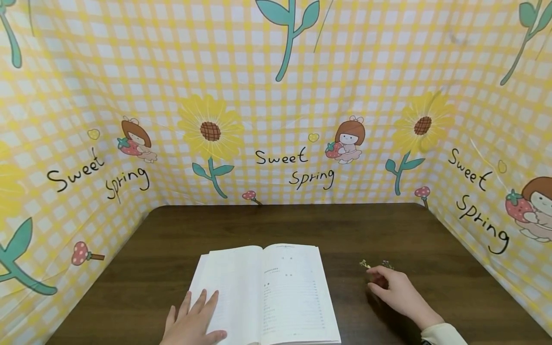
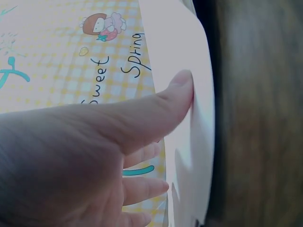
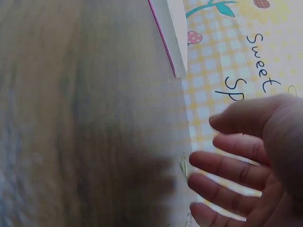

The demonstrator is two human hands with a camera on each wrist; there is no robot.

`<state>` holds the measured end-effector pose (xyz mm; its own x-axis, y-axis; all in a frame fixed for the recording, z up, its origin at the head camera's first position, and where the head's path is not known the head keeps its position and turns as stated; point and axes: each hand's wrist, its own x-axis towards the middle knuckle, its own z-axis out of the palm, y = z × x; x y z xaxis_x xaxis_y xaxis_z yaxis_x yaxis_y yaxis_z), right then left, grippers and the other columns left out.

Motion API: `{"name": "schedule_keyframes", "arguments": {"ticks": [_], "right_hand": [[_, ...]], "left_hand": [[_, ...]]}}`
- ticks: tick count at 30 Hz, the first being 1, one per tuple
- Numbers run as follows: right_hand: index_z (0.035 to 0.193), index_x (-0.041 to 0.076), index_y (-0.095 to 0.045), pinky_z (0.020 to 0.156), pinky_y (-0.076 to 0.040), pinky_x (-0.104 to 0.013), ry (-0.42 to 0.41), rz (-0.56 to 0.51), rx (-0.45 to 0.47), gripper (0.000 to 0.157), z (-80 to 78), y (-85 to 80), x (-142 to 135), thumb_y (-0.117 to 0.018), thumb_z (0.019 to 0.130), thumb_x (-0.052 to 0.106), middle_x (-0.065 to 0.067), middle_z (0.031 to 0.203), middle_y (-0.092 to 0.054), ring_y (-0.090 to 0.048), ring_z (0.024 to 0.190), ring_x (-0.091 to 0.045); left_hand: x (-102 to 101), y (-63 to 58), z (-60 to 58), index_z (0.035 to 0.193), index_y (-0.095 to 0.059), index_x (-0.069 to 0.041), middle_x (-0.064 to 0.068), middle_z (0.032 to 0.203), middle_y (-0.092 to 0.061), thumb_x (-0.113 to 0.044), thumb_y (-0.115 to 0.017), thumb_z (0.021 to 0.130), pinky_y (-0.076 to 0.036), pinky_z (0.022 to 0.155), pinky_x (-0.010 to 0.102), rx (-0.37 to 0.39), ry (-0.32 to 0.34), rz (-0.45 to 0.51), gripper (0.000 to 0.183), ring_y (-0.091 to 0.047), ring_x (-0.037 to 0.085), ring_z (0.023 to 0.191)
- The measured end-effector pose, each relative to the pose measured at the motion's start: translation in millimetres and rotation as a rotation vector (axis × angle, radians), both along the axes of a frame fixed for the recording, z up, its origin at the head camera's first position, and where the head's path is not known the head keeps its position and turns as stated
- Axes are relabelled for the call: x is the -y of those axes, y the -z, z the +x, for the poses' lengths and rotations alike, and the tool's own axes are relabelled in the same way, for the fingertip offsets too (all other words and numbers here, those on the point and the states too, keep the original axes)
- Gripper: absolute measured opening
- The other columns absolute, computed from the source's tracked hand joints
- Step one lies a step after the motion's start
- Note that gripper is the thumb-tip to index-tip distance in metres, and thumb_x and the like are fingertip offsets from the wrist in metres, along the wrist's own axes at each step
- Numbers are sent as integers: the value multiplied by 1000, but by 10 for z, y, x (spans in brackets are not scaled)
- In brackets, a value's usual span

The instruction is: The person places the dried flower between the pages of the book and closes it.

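Observation:
An open book (image 1: 297,287) lies on the table, its right page printed with a list of lines. My left hand (image 1: 191,318) rests spread on the left page; the left wrist view shows its thumb (image 2: 177,90) lying along the paper. To the right of the book, my right hand (image 1: 401,292) hovers low with loosely bent fingers. Just beyond its fingertips are a small greenish-yellow sprig (image 1: 364,264) and a second, purplish sprig (image 1: 387,263), partly hidden behind the hand. In the right wrist view the fingertips come right up to the green sprig (image 3: 183,165), and nothing shows between thumb and fingers.
The dark wooden table (image 1: 345,225) carries the book and sprigs. A yellow checked cloth (image 1: 276,110) with printed flowers and lettering hangs behind it and along both sides, meeting the table's edges.

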<state>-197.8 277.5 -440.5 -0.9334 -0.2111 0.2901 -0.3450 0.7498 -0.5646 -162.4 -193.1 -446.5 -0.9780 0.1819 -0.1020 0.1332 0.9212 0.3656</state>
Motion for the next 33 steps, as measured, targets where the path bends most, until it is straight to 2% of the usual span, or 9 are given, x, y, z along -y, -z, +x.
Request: {"name": "schedule_keyframes", "arguments": {"ticks": [4, 8, 12, 17, 25, 33], "right_hand": [[106, 2, -68, 67, -51, -32, 94, 7, 53, 22, -39, 3, 7, -75, 86, 9, 7, 81, -66, -61, 73, -9], [103, 0, -68, 61, -45, -32, 157, 32, 119, 23, -79, -6, 8, -76, 86, 15, 5, 73, -59, -53, 64, -12], [98, 1, -68, 61, -46, -35, 205, 66, 172, 24, -132, -37, 0, -77, 87, 20, 1, 74, -59, -53, 66, -15], [86, 5, -67, 65, -51, -39, 213, 110, 197, 20, -194, -65, -15, -78, 85, 22, 1, 77, -65, -60, 71, -15], [70, 11, -66, 60, -46, -34, 207, 172, 145, 17, -250, -65, -25, -80, 80, 14, 4, 71, -61, -51, 63, -13], [72, 11, -69, 55, -45, -33, 235, 171, 220, 14, -258, -97, -16, -72, 86, 8, 4, 61, -58, -54, 58, -11]], "left_hand": [[11, -4, -1, 148, -43, -3, 33, 150, -36, -51, -78, 78, -6, 99, 83, -6, 6, 2, 92, -14, 62, 139], [15, -9, -4, 148, -43, -3, 34, 149, -37, -50, -79, 78, -6, 99, 83, -1, 7, 6, 92, -13, 62, 139], [15, -5, -7, 148, -43, -3, 34, 148, -39, -50, -79, 78, -5, 99, 83, 4, 7, 15, 91, -14, 62, 138], [14, 10, -6, 147, -43, -2, 34, 147, -39, -51, -78, 79, -5, 99, 83, 10, 7, 21, 91, -14, 63, 138], [28, 58, -7, 146, -44, -2, 34, 147, -39, -54, -75, 80, -6, 99, 83, 13, 18, 9, 90, -15, 63, 138], [67, 79, -13, 147, -44, -3, 31, 148, -40, -58, -74, 79, -5, 99, 83, -2, 8, 20, 93, -15, 62, 138]]}}
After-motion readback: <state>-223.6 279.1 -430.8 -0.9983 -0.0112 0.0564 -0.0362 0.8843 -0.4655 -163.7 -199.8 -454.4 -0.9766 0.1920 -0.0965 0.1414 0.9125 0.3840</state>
